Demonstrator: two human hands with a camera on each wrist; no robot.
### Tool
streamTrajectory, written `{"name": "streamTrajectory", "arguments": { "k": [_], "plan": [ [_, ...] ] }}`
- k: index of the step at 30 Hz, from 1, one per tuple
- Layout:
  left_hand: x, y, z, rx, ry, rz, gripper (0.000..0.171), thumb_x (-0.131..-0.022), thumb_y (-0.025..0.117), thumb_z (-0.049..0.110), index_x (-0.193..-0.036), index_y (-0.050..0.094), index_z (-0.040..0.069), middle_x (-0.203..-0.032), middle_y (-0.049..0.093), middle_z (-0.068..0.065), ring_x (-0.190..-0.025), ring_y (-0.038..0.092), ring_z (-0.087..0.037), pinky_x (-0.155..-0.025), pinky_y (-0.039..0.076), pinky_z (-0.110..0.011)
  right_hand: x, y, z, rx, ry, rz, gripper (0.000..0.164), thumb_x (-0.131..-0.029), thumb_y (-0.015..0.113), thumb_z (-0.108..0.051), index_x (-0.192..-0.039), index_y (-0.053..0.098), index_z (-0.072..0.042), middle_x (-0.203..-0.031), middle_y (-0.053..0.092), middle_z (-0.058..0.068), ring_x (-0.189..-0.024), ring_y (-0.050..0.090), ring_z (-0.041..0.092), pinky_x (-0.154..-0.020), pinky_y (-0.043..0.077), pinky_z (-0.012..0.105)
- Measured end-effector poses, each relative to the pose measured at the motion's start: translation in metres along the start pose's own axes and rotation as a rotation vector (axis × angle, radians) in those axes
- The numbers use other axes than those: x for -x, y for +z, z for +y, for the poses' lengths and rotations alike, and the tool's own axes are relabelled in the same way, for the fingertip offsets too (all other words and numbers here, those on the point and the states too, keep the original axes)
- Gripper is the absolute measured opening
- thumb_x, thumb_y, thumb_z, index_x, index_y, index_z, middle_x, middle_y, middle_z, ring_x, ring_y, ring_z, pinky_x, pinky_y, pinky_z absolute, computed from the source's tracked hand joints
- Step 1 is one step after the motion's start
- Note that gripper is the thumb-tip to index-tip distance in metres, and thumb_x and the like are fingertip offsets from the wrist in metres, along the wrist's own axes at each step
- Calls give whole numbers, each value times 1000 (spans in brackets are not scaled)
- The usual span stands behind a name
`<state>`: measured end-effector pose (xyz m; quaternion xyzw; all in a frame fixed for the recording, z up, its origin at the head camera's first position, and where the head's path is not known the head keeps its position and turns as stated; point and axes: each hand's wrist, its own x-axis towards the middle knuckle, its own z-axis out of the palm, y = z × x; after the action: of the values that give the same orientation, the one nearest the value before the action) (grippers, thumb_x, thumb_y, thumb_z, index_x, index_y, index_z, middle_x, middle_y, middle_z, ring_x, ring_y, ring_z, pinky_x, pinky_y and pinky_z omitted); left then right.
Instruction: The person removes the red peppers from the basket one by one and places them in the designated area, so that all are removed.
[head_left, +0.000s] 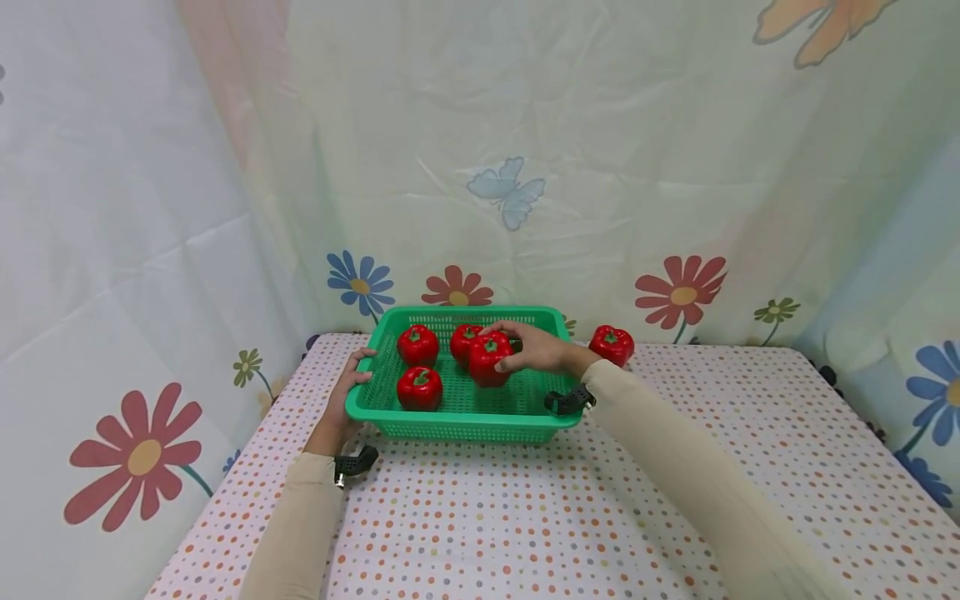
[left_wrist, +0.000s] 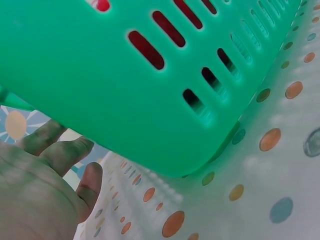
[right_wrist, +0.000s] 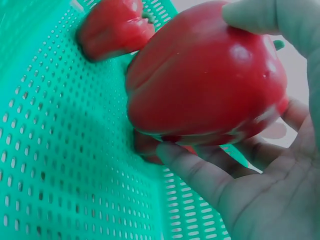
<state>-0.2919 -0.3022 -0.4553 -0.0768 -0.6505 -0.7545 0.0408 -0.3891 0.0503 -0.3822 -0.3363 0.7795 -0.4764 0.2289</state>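
My right hand (head_left: pixel 531 348) grips a glossy red bell pepper (head_left: pixel 490 360) above the floor of a green perforated basket (head_left: pixel 465 422). In the right wrist view, my thumb and fingers wrap around opposite sides of this bell pepper (right_wrist: pixel 205 75). My left hand (head_left: pixel 348 392) rests at the basket's left end, two digits touching its rim. The left wrist view shows its lower fingers loosely bent beside the basket wall (left_wrist: pixel 125 100). Inside the basket sit a back-left pepper (head_left: pixel 417 345), a front-left pepper (head_left: pixel 420 389) and a partly hidden pepper (head_left: pixel 463 340) behind the held one.
Another red bell pepper (head_left: pixel 611 344) lies on the table to the right of the basket, beyond my right forearm. The table wears a dotted cloth (head_left: pixel 480 517). A hanging curtain (head_left: pixel 600 167) printed with flowers and butterflies closes off the back and sides.
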Motion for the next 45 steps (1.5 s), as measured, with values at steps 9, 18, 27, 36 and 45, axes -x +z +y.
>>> {"name": "streamTrajectory", "arguments": {
  "k": [9, 18, 27, 36, 45],
  "plan": [
    [1, -1, 0, -3, -31, -2, 35, -96, 31, 11, -124, 37, 30, -155, 19, -15, -131, 33, -36, -91, 47, -35, 25, -16, -8, -21, -31, 44, 65, -83, 73, -16, -140, 41, -19, -139, 49, 12, -125, 47, 33, -89, 54, 42],
    [0, -1, -1, -4, -26, -10, 36, -95, 32, 11, -126, 38, 29, -154, 20, -15, -131, 33, -38, -92, 47, -37, 62, -52, -7, 80, -78, 160, 71, -82, 73, -18, -142, 37, -18, -139, 51, 13, -126, 46, 36, -92, 52, 46],
    [2, -1, 1, -8, -24, -5, 38, -96, 32, 11, -130, 36, 26, -154, 20, -14, -129, 34, -34, -93, 46, -38, 104, -83, -1, 67, -5, 249, 83, -79, 78, -17, -147, 30, -17, -142, 45, 16, -126, 45, 38, -94, 50, 54],
    [5, 1, 2, -5, -15, -9, 37, -95, 30, 10, -127, 37, 28, -152, 21, -12, -127, 35, -33, -92, 48, -36, 130, -102, 11, 49, 21, 320, 83, -82, 77, -19, -149, 28, -15, -141, 45, 18, -123, 47, 39, -95, 49, 57],
    [4, 1, 2, -5, -13, -10, 37, -96, 30, 10, -128, 36, 28, -153, 20, -13, -129, 34, -34, -93, 48, -37, 152, -119, 26, 70, 56, 395, 78, -88, 72, -20, -150, 26, -12, -143, 43, 21, -124, 46, 39, -85, 56, 38]
  ]
}}
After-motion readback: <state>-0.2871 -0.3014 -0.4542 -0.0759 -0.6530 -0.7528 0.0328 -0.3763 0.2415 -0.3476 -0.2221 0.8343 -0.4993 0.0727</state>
